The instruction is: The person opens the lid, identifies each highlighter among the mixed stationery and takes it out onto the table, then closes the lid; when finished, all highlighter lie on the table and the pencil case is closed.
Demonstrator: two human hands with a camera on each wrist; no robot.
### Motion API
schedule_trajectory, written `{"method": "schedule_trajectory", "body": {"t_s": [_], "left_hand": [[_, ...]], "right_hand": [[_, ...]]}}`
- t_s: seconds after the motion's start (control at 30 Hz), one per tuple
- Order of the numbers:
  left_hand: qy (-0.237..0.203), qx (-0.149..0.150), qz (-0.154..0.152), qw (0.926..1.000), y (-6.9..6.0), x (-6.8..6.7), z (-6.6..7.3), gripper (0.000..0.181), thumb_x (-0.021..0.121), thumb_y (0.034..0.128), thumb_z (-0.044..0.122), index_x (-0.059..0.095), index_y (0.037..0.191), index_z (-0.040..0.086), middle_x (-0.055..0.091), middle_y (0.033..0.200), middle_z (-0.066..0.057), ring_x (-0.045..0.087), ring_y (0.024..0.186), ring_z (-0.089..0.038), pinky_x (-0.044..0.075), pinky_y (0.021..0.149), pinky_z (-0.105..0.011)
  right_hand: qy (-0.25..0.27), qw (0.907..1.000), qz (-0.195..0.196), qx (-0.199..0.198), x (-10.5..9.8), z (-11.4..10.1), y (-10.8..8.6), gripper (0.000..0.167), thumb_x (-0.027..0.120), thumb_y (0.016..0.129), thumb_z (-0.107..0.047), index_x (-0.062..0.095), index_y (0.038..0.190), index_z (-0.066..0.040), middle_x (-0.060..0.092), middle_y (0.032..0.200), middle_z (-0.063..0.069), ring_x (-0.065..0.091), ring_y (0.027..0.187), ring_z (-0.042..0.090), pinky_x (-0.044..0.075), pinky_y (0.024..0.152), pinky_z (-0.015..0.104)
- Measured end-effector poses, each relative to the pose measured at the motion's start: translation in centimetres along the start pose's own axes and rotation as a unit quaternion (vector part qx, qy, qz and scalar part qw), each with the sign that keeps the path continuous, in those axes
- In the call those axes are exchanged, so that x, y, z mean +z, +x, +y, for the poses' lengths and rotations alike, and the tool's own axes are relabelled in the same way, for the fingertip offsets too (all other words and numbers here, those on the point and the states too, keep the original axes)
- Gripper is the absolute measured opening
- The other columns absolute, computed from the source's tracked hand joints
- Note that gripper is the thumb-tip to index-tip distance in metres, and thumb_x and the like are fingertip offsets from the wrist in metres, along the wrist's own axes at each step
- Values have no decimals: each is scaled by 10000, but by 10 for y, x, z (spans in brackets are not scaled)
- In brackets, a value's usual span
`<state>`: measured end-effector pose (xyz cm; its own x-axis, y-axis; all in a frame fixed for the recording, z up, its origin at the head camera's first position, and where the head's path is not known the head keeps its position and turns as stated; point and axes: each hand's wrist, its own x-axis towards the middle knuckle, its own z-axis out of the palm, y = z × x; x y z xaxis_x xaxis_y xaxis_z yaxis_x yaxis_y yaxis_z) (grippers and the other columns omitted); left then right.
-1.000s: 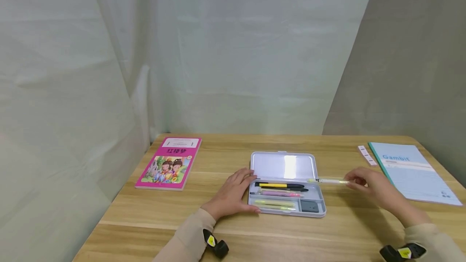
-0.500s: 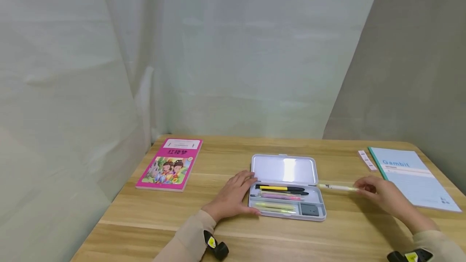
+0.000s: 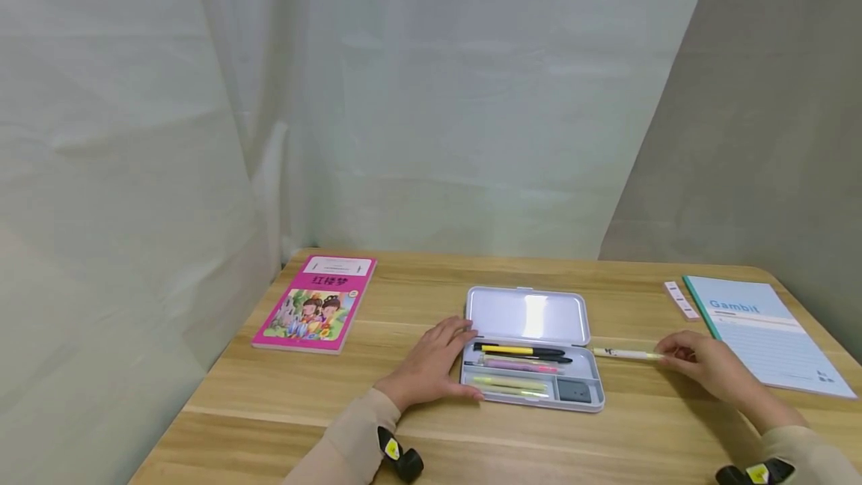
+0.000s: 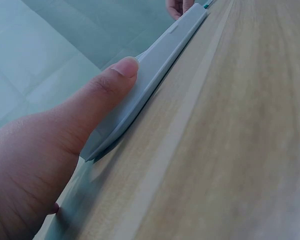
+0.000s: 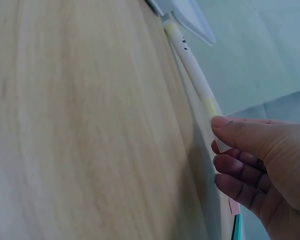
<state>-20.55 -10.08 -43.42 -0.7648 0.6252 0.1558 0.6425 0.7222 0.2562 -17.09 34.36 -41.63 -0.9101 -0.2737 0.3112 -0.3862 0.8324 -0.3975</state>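
A: What is the right hand [image 3: 707, 369] doing?
B: It is pinching a pen [image 3: 626, 354] between thumb and forefinger, right of centre in the head view. The barrel is looking slim, round and smooth, white with pale yellow near both ends.
A: Where is the grip falling on it?
B: At the right end. The rest is reaching out leftward, its free end lying just beside the pencil case [image 3: 498, 316]; whether they are touching, I cannot tell.
A: And its long axis?
B: It is running almost level across the head view, pointing left; in the right wrist view it is slanting from top centre down to the right.
A: The left hand [image 3: 434, 361]?
B: It is spreading relaxed around the left end of the glossy, round-cornered case, lower centre, thumb resting against the near edge. Streaky wood grain is covering the table [image 3: 572, 447].
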Motion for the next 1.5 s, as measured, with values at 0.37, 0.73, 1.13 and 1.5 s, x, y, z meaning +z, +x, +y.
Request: {"method": "schedule_trajectory", "body": {"t_s": [0.37,0.73,1.13,1.5], "left_hand": [[-54,-71,-80,9999,1,0,0,981,636,712,748,386,1465,171,308,1555,-27,251,1463,-250,262,1200,-451],[-41,-36,-42,10000,1,0,1,994,654,699,743,388,1464,166,311,1554,-28,262,1457,-259,265,1199,-454],[19,-5,11,10000,0,0,0,989,649,702,743,394,1460,161,323,1548,-37,273,1452,-267,282,1190,-459],[17,-27,-10,10000,0,2,0,990,643,705,748,386,1464,166,313,1552,-31,265,1457,-265,274,1194,-458]], "right_hand": [[-122,9999,-47,-47,3,9,0,123,768,764,-89,685,812,-166,518,719,-199,374,650,-97,366,520,178],[-199,9997,-140,38,3,8,-1,125,770,766,-95,683,822,-166,509,725,-189,360,653,-90,358,528,180],[-204,9995,-246,24,-4,5,0,134,777,765,-115,690,866,-128,624,805,-94,434,670,-117,437,546,184],[-196,9996,-224,11,-27,-14,6,200,763,794,-119,685,965,-52,649,845,8,455,666,-106,445,530,196]]}}
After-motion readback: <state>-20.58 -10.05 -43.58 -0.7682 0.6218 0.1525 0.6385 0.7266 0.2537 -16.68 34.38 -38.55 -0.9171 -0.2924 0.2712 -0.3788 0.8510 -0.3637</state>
